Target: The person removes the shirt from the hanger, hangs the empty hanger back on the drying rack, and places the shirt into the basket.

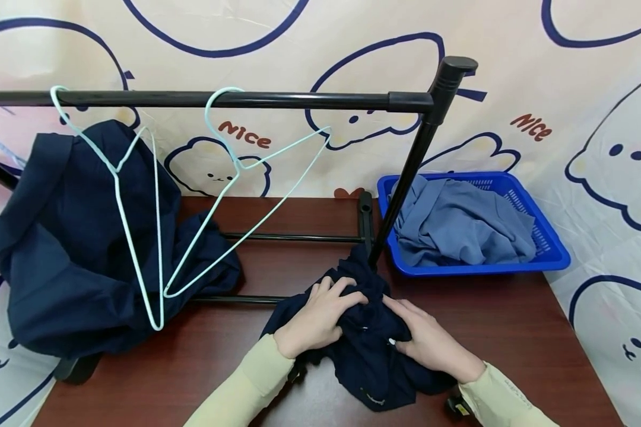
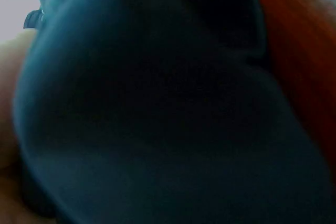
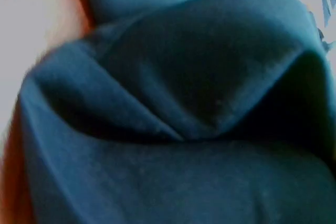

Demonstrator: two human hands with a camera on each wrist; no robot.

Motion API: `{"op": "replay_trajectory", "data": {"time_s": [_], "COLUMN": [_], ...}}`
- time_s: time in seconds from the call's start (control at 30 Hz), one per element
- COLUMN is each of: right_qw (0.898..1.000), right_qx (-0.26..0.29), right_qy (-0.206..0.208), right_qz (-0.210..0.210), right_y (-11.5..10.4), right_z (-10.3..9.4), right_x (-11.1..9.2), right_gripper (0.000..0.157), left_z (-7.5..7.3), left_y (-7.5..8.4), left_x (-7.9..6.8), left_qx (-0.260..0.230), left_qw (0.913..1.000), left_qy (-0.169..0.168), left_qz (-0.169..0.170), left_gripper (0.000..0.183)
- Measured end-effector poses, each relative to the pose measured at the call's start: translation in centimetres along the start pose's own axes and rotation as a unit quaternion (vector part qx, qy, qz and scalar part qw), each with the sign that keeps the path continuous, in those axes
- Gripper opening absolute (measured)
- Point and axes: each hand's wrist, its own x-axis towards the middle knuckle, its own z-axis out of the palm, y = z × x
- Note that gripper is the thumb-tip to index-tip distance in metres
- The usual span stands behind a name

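Note:
A crumpled navy garment (image 1: pixel 371 370) lies bunched on the table, with a small white button (image 1: pixel 392 342) and a small light mark near its lower edge. My left hand (image 1: pixel 320 314) grips its upper left part with bent fingers. On the right side, my right hand (image 1: pixel 430 338) holds the cloth between thumb and fingers. Folds of the same navy cloth (image 2: pixel 157 103) fill most of the left wrist view, and dark folds (image 3: pixel 157 182) also cover the right wrist view. Both wrist views are too close and blurred to show the fingertips.
A black rack's rail (image 1: pixel 299 100) crosses above the table (image 1: pixel 513 332). Two mint hangers hang there: a left hanger (image 1: pixel 125 225) and a right hanger (image 1: pixel 278 204). Behind them is a larger navy garment (image 1: pixel 75 261). A blue basket (image 1: pixel 481 271) holds blue-grey cloth (image 1: pixel 459 222) beyond the rack's post (image 1: pixel 411 160).

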Motion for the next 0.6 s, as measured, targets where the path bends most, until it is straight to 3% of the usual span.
{"op": "replay_trajectory", "data": {"time_s": [0.17, 0.4, 0.5, 0.6], "right_qw": [0.998, 0.99, 0.984, 0.974], "right_qx": [0.051, 0.071, 0.07, 0.069], "right_qy": [0.018, 0.09, 0.138, 0.196], "right_qz": [-0.03, -0.079, -0.086, -0.093], "right_y": [0.2, -0.8, -1.9, -3.2], "right_z": [-0.3, -2.7, -4.9, -7.6], "right_x": [-0.1, -0.3, -0.6, -1.2], "right_gripper": [0.076, 0.065, 0.063, 0.06], "left_z": [-0.2, -1.0, -1.8, -2.7], "left_y": [0.3, 1.5, 2.6, 4.3], "left_x": [0.4, 1.0, 1.5, 2.4], "left_qx": [0.014, -0.033, -0.069, -0.119], "left_qw": [0.9981, 0.9914, 0.9802, 0.9577], "left_qy": [0.051, 0.115, 0.173, 0.25], "left_qz": [0.032, 0.052, 0.066, 0.08], "left_gripper": [0.06, 0.06, 0.056, 0.045]}}
